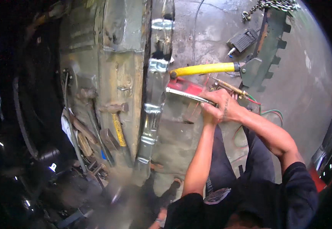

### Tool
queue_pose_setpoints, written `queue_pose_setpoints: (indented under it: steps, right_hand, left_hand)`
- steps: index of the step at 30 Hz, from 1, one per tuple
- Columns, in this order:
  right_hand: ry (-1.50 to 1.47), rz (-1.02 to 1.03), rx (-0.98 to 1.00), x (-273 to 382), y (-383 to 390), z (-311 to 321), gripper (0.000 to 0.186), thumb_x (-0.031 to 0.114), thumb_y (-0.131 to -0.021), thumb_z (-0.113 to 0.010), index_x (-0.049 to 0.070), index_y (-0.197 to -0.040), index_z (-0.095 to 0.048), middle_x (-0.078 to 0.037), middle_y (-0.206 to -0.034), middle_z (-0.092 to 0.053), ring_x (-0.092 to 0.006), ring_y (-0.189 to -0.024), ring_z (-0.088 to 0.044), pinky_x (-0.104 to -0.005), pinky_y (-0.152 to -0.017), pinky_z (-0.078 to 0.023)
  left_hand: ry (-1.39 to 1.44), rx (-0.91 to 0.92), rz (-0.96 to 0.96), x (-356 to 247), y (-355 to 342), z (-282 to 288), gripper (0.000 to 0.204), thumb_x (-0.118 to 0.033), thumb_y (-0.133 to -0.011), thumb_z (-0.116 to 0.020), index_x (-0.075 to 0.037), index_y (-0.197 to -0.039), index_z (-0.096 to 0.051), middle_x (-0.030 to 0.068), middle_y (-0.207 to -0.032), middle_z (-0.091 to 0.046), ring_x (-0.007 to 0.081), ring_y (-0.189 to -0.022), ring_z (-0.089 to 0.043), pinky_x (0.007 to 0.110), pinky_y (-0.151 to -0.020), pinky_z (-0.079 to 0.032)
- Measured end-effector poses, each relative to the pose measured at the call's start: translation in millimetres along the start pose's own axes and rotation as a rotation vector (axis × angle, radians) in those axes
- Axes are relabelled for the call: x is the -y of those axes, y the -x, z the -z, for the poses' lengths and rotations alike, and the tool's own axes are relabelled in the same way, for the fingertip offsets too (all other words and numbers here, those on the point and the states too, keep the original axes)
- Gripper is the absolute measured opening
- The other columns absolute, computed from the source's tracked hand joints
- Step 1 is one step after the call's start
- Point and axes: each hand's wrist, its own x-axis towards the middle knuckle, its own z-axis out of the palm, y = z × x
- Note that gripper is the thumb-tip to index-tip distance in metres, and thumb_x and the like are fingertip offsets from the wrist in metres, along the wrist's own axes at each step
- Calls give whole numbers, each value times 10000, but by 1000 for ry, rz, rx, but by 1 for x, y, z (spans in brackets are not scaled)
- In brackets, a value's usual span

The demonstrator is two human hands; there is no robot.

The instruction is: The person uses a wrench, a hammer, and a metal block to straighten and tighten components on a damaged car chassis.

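My right hand is closed round the dark end of a long chrome bar. Tight beneath it, my left hand is also closed at that end, its fingers mostly hidden. The bar's far end reaches left toward the shiny, dented metal rail. Just behind the bar lies a red metal part. Above both runs a thick yellow tube, fixed at its right end to a dark green toothed post.
A brass torch with red and green hoses lies right of my hands. A black box and a chain are farther back. Hammers rest on the metal panel at left. Another person's hand shows at the lower edge.
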Motion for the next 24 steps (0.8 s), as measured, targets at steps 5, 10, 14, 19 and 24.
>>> queue_pose_setpoints:
  steps: [5, 10, 14, 19, 24]
  right_hand:
    - [20, -57, -50, 2, 10, -7, 306, 239, -936, -566, -15, -1079, -658, -220, -937, -654, -414, -971, -634, -489, -867, -488]
    - [-280, -213, -445, 8, 16, -24, 484, 376, -1022, -489, -8, -1312, -542, -181, -1178, -599, -306, -1145, -592, -398, -986, -449]
    - [-931, -818, -530, 2, 35, -24, 471, 410, -1038, -470, 77, -1368, -510, -135, -1274, -588, -188, -1141, -583, -377, -839, -525]
    - [-1057, -787, -69, 2, 23, -4, 480, 424, -1006, -521, 74, -1334, -517, -129, -959, -661, -186, -534, -600, -313, -460, -506]
    - [-435, -605, -253, 15, 18, -15, 573, 425, -968, -560, -8, -1336, -482, -187, -1062, -671, -249, -690, -673, -359, -582, -525]
  left_hand:
    - [-260, 93, 121, 12, 8, 13, 259, -232, -907, -648, 1, -1020, -635, 103, -962, -675, 249, -890, -677, 372, -763, -529]
    - [357, -52, 826, 40, -22, 38, 175, -197, -895, -653, -25, -925, -653, 73, -884, -667, 189, -814, -666, 328, -700, -518]
    - [438, 11, 857, 32, -34, 45, 243, -237, -907, -635, -43, -1052, -648, 60, -917, -677, 177, -748, -662, 311, -637, -549]
    - [294, -14, 904, 28, -38, 39, 199, -255, -908, -648, -65, -858, -678, 31, -767, -624, 147, -627, -594, 322, -509, -473]
    - [461, 277, 732, 43, -39, 54, 229, -230, -1009, -452, -63, -976, -605, 93, -936, -654, 225, -859, -650, 399, -785, -542]
